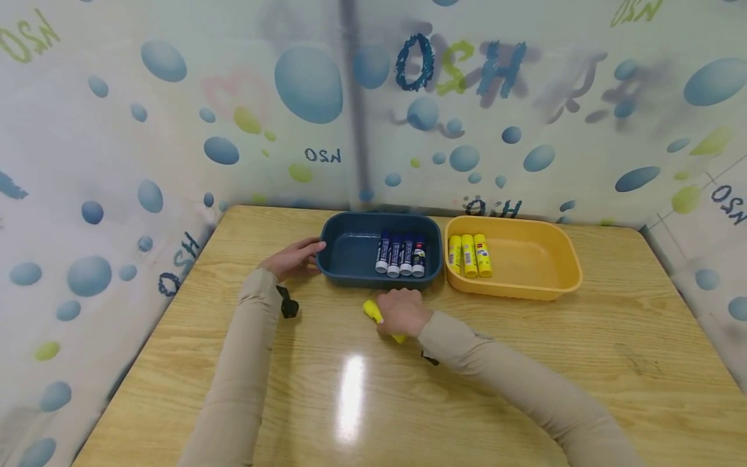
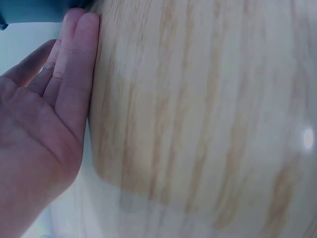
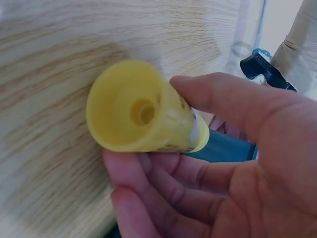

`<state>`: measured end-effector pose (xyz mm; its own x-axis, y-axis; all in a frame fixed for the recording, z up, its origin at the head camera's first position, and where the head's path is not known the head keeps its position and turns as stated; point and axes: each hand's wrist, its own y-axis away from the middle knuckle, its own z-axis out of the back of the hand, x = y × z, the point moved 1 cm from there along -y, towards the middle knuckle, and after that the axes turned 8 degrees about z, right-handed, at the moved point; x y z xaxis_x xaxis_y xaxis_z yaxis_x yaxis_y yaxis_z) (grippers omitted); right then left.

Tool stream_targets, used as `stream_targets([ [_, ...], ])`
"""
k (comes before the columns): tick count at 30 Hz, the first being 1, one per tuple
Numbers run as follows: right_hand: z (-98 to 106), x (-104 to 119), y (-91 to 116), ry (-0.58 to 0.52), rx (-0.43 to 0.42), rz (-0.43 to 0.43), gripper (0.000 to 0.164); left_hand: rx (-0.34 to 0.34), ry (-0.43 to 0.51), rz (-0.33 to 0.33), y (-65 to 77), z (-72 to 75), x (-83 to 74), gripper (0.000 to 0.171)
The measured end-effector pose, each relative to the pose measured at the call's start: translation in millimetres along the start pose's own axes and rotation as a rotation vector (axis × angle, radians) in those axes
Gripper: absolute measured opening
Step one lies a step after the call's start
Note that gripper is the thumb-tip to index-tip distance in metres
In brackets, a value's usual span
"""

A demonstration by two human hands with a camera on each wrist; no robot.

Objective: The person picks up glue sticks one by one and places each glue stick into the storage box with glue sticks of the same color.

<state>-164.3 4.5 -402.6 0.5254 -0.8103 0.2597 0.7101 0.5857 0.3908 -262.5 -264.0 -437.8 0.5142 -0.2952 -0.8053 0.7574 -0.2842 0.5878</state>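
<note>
My right hand (image 1: 404,312) pinches a yellow glue stick (image 3: 138,109) between thumb and fingers, in front of the blue tray (image 1: 356,280). The right wrist view looks into the stick's hollow end, with a small round knob inside. In the head view both its ends stick out from the fist. My left hand (image 1: 294,257) reaches to the left end of the blue tray, fingertips right at its wall; in the left wrist view the fingers (image 2: 79,64) are straight. Several dark blue glue sticks (image 1: 394,256) with white ends stand in a row in that tray's right half.
Just right of the blue tray, a yellow-orange tray (image 1: 513,290) holds three yellow glue sticks (image 1: 469,255) at its left end. Both stand at the back of the wooden table (image 1: 327,402), close to a patterned curtain (image 1: 385,136). Dark wrist mounts (image 1: 288,305) hang below the sleeves.
</note>
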Motion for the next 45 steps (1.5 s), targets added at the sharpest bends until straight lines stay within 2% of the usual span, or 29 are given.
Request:
stream_targets([
  [13,6.7,-7.9,22.4,-0.027,0.000,0.044,0.030,0.009,0.022,-0.002,-0.2,-1.7,2.6,0.081],
  [20,16.4,-19.6,42.0,-0.051,-0.017,0.038,0.038,0.014,0.009,0.000,-1.1,-1.7,2.1,0.082],
  [33,39.1,-48.8,80.9,-0.003,-0.058,-0.006,0.031,0.031,0.004,-0.007,0.7,-0.6,-2.9,0.079],
  [40,38.8,-61.6,92.9,0.001,-0.089,-0.003,0.026,0.025,0.020,0.001,0.1,1.4,-0.6,0.080],
  [45,35.3,-70.9,98.3,-0.011,-0.088,-0.014,0.031,0.037,0.023,-0.010,-0.2,2.1,0.3,0.079],
])
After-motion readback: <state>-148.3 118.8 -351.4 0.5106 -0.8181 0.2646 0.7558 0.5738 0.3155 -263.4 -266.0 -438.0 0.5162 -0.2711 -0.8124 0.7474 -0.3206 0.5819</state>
